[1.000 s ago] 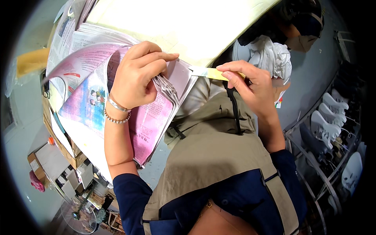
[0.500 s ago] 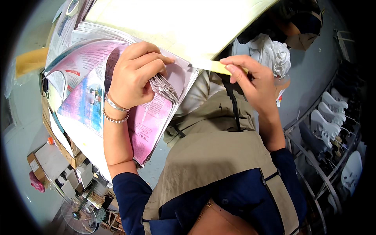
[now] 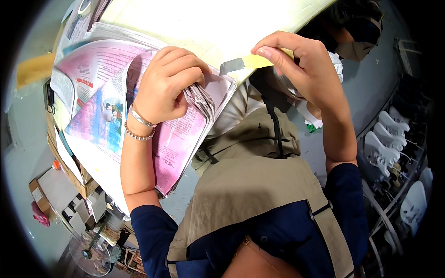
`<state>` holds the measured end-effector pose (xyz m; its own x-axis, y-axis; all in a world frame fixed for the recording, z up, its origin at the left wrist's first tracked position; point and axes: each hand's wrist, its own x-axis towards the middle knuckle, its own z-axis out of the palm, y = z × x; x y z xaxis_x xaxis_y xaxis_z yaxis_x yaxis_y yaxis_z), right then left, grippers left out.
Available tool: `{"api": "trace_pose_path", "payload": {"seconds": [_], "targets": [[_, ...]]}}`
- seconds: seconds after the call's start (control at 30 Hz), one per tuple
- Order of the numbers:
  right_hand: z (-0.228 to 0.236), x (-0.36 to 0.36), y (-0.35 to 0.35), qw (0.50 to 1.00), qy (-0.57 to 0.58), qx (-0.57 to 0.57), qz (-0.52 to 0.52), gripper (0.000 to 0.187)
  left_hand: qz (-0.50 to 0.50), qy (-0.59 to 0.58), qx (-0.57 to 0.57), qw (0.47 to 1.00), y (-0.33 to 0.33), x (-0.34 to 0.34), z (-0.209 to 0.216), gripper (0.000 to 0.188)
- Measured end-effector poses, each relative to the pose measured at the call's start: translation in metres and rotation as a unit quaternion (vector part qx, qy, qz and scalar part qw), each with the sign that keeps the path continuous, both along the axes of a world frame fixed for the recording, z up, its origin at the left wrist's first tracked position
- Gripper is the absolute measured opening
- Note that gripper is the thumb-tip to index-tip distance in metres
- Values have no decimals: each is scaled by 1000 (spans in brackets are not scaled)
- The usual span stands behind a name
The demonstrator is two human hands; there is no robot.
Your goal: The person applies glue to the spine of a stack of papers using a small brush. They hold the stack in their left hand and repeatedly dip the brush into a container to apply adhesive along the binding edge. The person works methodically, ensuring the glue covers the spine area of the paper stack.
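My left hand (image 3: 169, 85) is closed on the bunched, folded edges of some newspaper pages (image 3: 202, 102), on top of a pink-printed newspaper stack (image 3: 176, 146). Between the thumb and fingers of my right hand (image 3: 303, 65) is a flat yellow strip with a grey end (image 3: 257, 61). That grey end reaches left over the stack's upper right corner, near my left fingers; whether it touches the paper I cannot tell. A loose sheet with pink and blue print (image 3: 95, 123) curls up beside my left wrist.
A pale yellow tabletop (image 3: 199, 23) stretches beyond the papers. White crumpled cloth (image 3: 335, 67) lies past my right wrist. White shaped pieces (image 3: 382, 146) hang on a metal rack at right. A fan (image 3: 90, 254) stands lower left; another person (image 3: 359, 34) is at upper right.
My right hand has moved up and a little right, turning the strip so its grey end now shows. My left hand keeps its hold on the pages, shifted slightly.
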<state>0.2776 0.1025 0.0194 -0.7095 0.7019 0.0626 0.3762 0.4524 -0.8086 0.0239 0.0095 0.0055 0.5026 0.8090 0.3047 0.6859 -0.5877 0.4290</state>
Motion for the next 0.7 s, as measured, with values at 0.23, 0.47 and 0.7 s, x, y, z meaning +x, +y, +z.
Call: {"api": "trace_pose_path", "payload": {"seconds": [0.23, 0.47, 0.7], "targets": [[1, -3, 6, 1000, 7, 11, 0, 16, 12, -27, -2, 1000, 1, 6, 3, 26], [0, -8, 15, 997, -21, -2, 77, 21, 13, -27, -3, 1000, 0, 4, 2, 26], [-18, -28, 57, 967, -75, -124, 210, 26, -4, -27, -12, 1000, 4, 1, -6, 25]]}}
